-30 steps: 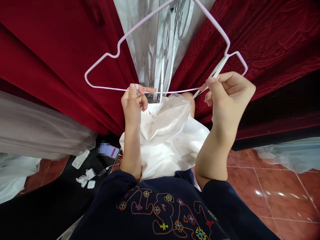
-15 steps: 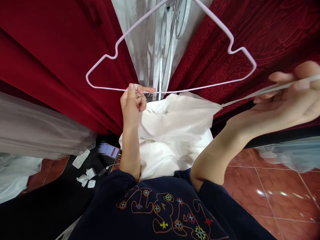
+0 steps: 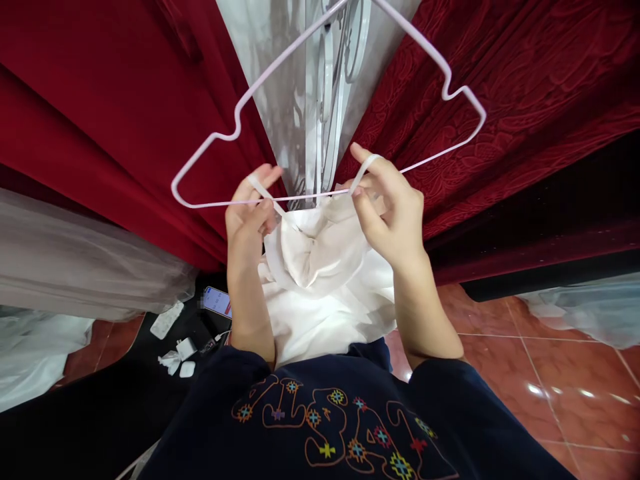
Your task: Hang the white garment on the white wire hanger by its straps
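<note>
step, i judge: working straps at hanger [image 3: 310, 196], upper frame. left hand [image 3: 246, 223]: fingers curled, left strap [image 3: 269, 196] across, can't tell if gripped; right hand [image 3: 393, 217] pinching right strap [image 3: 363, 172]. white garment [image 3: 330, 303] frame centre. i think next calls for even strap tension.

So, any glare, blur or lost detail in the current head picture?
Head view: highlights glint off the red floor tiles; the white garment is bright, its folds partly washed out; the black surface at lower left loses detail; the left hand looks slightly soft.
</note>
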`<state>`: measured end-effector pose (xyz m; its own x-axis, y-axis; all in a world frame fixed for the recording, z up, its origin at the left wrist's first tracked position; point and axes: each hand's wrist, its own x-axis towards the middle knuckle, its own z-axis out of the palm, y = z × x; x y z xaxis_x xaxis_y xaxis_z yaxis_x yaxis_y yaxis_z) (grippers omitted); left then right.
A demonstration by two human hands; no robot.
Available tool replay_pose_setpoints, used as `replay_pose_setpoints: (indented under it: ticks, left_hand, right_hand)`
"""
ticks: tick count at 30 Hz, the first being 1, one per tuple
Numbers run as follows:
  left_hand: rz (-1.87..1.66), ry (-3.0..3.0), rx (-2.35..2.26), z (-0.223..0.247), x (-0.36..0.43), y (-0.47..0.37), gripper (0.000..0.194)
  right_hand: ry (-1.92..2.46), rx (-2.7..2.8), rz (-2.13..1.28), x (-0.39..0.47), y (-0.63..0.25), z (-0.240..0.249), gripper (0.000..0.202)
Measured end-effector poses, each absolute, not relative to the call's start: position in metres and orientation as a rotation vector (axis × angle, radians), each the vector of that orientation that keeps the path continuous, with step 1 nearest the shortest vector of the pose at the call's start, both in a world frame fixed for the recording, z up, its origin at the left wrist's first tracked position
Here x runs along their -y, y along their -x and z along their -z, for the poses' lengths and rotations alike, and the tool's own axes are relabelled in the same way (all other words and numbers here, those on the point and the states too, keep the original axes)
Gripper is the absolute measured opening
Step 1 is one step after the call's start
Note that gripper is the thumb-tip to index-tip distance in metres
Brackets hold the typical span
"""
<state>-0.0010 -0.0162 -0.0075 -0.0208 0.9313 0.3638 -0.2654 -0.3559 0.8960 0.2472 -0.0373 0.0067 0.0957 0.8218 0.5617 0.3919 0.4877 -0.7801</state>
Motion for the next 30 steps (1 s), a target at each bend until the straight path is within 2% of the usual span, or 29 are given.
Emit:
replay_pose_setpoints:
  ticks: [2,3,6,7,8,11,16,18,21,22,25,30]
  left_hand:
    - [-1.67,-1.423,-0.888,0.016,0.014,0.022,0.071]
    - [-1.733,-1.508,-0.961,0.019,0.014,0.031,0.068]
    - [-2.105,-1.619,-1.136,0.022,0.015,0.05,0.021]
    - [-2.249,-1.592,-1.14,0.021,0.015,0.054,0.01]
    - [-2.362,-1.553,-1.117,0.018,0.016,0.057,0.008]
    - [-2.358,-1.519,-1.032,0.004,0.019,0.066,0.019]
    - [-1.923,-1.797,-0.899,-0.037,0.017,0.069,0.034]
    - [-1.732,-1.909,-0.872,-0.056,0.011,0.063,0.03]
    - [-1.528,-2.071,-1.019,-0.08,-0.003,0.052,0.011]
    - [-1.493,-2.115,-1.071,-0.085,-0.008,0.049,0.014]
    - [-1.542,-2.047,-1.075,-0.084,-0.022,0.042,0.033]
    - [-1.944,-1.344,-0.849,-0.054,-0.026,0.028,0.031]
  right_hand:
    - [1.098,1.425,-0.468,0.043,-0.253,-0.006,0.04]
    - [1.096,1.389,-0.485,0.045,-0.256,-0.006,0.042]
    - [1.078,1.361,-0.52,0.046,-0.264,-0.007,0.042]
    - [1.07,1.378,-0.514,0.045,-0.266,-0.008,0.041]
    - [1.06,1.401,-0.5,0.043,-0.266,-0.008,0.04]
    - [1.054,1.457,-0.454,0.036,-0.263,-0.009,0.041]
    - [1.073,1.51,-0.426,0.031,-0.253,-0.009,0.041]
    - [1.076,1.546,-0.391,0.03,-0.249,-0.006,0.039]
    - [1.059,1.587,-0.334,0.029,-0.244,0.0,0.037]
    - [1.049,1.589,-0.324,0.029,-0.243,0.002,0.037]
    - [1.049,1.56,-0.319,0.028,-0.239,0.006,0.038]
    - [1.058,1.506,-0.304,0.025,-0.236,0.002,0.036]
